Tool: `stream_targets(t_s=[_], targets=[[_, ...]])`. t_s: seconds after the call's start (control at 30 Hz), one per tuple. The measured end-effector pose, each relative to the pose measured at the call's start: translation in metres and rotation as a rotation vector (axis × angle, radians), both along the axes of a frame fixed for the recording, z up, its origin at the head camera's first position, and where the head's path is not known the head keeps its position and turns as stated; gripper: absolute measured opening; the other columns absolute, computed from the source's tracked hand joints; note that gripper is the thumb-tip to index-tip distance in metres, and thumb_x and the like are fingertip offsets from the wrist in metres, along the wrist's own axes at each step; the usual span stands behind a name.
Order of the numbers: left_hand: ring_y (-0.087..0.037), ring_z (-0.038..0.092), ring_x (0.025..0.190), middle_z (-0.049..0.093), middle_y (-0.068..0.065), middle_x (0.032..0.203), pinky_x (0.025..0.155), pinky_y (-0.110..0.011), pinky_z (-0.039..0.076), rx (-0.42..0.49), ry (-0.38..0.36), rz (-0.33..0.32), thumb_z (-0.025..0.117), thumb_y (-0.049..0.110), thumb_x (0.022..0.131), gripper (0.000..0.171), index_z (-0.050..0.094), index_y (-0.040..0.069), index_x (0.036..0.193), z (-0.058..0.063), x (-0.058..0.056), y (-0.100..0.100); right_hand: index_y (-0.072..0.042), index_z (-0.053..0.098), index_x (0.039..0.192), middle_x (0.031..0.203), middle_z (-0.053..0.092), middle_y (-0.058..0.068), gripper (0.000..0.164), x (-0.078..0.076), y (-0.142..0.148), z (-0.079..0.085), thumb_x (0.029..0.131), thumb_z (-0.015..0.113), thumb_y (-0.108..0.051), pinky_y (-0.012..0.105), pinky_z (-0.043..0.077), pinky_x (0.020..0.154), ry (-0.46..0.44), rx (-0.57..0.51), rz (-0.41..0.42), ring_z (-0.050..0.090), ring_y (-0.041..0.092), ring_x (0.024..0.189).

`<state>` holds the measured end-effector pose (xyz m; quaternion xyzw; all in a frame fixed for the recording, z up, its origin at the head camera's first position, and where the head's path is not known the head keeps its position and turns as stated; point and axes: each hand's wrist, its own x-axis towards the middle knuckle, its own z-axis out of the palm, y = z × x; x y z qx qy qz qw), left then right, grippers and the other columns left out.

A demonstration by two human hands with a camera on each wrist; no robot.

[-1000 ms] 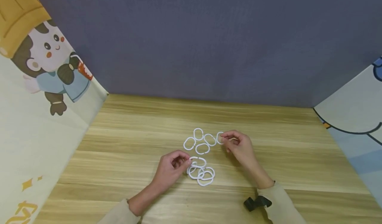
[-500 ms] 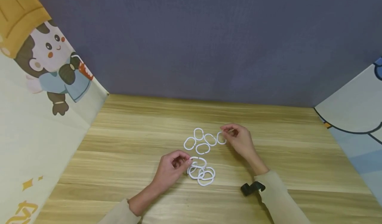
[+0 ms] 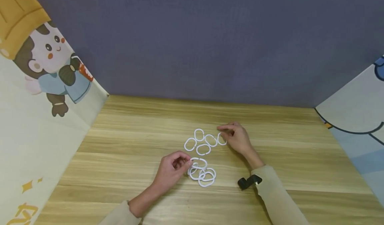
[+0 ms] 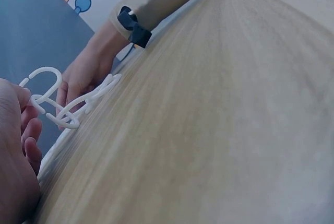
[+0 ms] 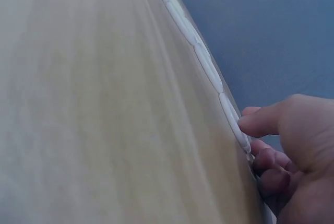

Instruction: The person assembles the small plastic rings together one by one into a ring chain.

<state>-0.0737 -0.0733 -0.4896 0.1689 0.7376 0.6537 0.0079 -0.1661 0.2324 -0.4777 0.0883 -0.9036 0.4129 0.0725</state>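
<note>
My left hand (image 3: 171, 167) pinches a white oval ring (image 3: 202, 159) with a small gap, between thumb and index finger. It hangs together with several overlapping white rings (image 3: 206, 186); in the left wrist view the held ring (image 4: 58, 80) stands raised and hooks through another. My right hand (image 3: 239, 141) is over a single white ring (image 3: 221, 144) lying flat, its index finger stretched out beyond the ring. In the right wrist view the thumb is at that ring's edge (image 5: 233, 121), with other fingers below; part of the ring is hidden by the hand.
Several more loose rings (image 3: 203, 154) lie flat in a cluster on the wooden tabletop (image 3: 135, 131), beyond the linked ones. A dark grey panel (image 3: 210, 45) closes the back. Printed cartoon panels (image 3: 45, 125) flank both sides. A black wrist device (image 3: 246, 183) sits at the right sleeve.
My right hand has shifted slightly away and to the left around the single ring, its index finger straightening. The ring has moved only slightly. My left hand and its rings have stayed still.
</note>
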Motion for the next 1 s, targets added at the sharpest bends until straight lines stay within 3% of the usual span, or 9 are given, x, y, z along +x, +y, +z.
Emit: stream_targets(t_s=[0.33, 0.6, 0.83, 1.0], targets=[[-0.005, 0.056, 0.068, 0.070, -0.005, 0.081, 0.059, -0.018, 0.047, -0.004, 0.001, -0.005, 0.083, 0.005, 0.097, 0.009, 0.078, -0.001, 0.102, -0.0020, -0.0007, -0.0005, -0.009, 0.088, 0.105, 0.097, 0.071, 0.009, 0.016, 0.0006, 0.0012, -0.0081, 0.093, 0.086, 0.001, 0.025, 0.047, 0.071, 0.082, 0.022, -0.034, 0.059, 0.020, 0.081], [-0.005, 0.057, 0.068, 0.070, -0.004, 0.081, 0.059, -0.018, 0.047, -0.015, 0.003, -0.002, 0.083, 0.006, 0.097, 0.008, 0.079, 0.001, 0.101, -0.0027, -0.0011, -0.0005, -0.008, 0.086, 0.099, 0.096, 0.073, 0.009, 0.008, 0.0024, 0.0033, -0.0088, 0.093, 0.089, -0.003, 0.026, 0.049, 0.070, 0.131, 0.068, -0.041, 0.060, 0.018, 0.079], [-0.005, 0.056, 0.068, 0.071, -0.004, 0.082, 0.059, -0.018, 0.047, -0.004, 0.004, -0.002, 0.084, 0.007, 0.097, 0.010, 0.078, 0.001, 0.102, -0.0018, -0.0007, -0.0004, -0.002, 0.080, 0.102, 0.097, 0.069, 0.012, 0.005, 0.0050, 0.0054, -0.0061, 0.099, 0.083, -0.005, 0.030, 0.047, 0.071, 0.069, 0.118, -0.059, 0.058, 0.021, 0.081], [-0.005, 0.056, 0.067, 0.070, -0.005, 0.081, 0.058, -0.018, 0.046, -0.002, 0.010, -0.005, 0.083, 0.006, 0.097, 0.009, 0.078, 0.000, 0.102, -0.0013, -0.0007, -0.0008, 0.002, 0.076, 0.106, 0.092, 0.069, 0.012, 0.007, 0.0092, 0.0054, -0.0027, 0.105, 0.076, -0.005, 0.025, 0.046, 0.069, 0.011, 0.056, -0.079, 0.057, 0.018, 0.078]])
